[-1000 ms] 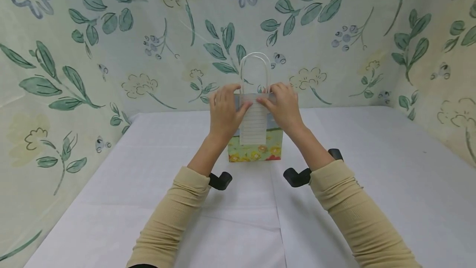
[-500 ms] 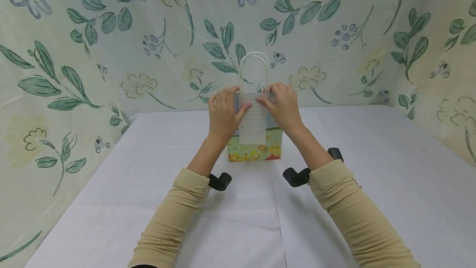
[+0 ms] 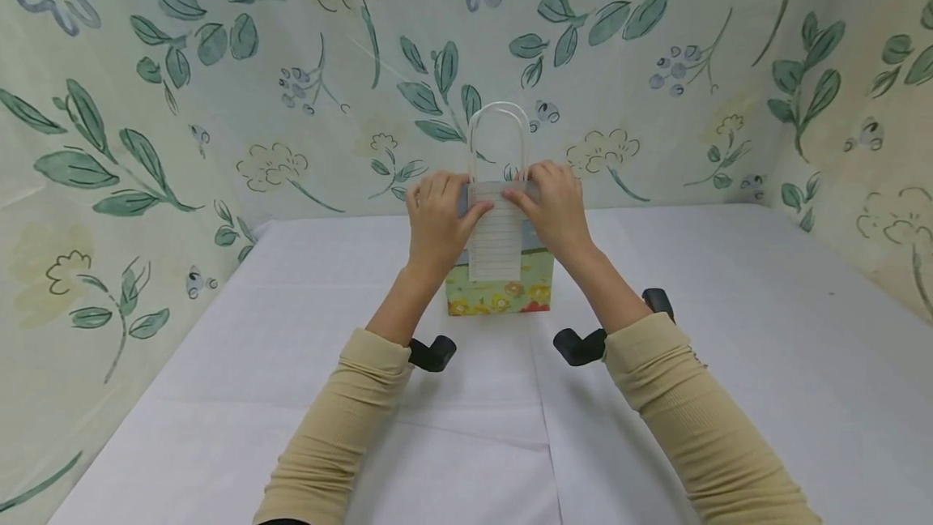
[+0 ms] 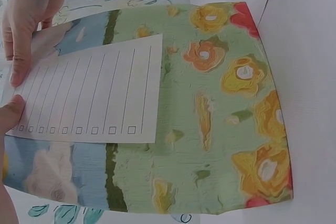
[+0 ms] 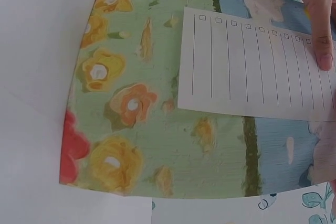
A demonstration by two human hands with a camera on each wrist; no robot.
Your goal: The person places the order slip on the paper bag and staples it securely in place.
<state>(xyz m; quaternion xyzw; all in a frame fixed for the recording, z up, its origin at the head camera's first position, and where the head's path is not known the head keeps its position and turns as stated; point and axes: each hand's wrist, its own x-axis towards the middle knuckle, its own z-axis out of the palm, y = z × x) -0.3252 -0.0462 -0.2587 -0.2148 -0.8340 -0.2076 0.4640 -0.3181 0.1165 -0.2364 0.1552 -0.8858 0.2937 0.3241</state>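
A paper gift bag [image 3: 499, 296] painted with flowers stands upright on the white-covered table, its two white handles [image 3: 499, 108] sticking up. Against its front lies a lined checklist sheet [image 3: 496, 245], with a column of small boxes along one edge in both wrist views. My left hand [image 3: 440, 221] grips the bag's upper left edge, thumb pressing on the sheet's top. From the other side my right hand [image 3: 557, 209] grips the upper right edge, its thumb also on the sheet. The fingers behind the bag are hidden.
White cloth [image 3: 291, 330] covers the table, with a crease running toward the front. A floral curtain [image 3: 306, 136] hangs behind and along the sides. Black wrist camera mounts [image 3: 579, 347] show under both forearms.
Both hands keep their hold on the bag and the sheet. Nothing beyond a very slight shift of the view is visible.
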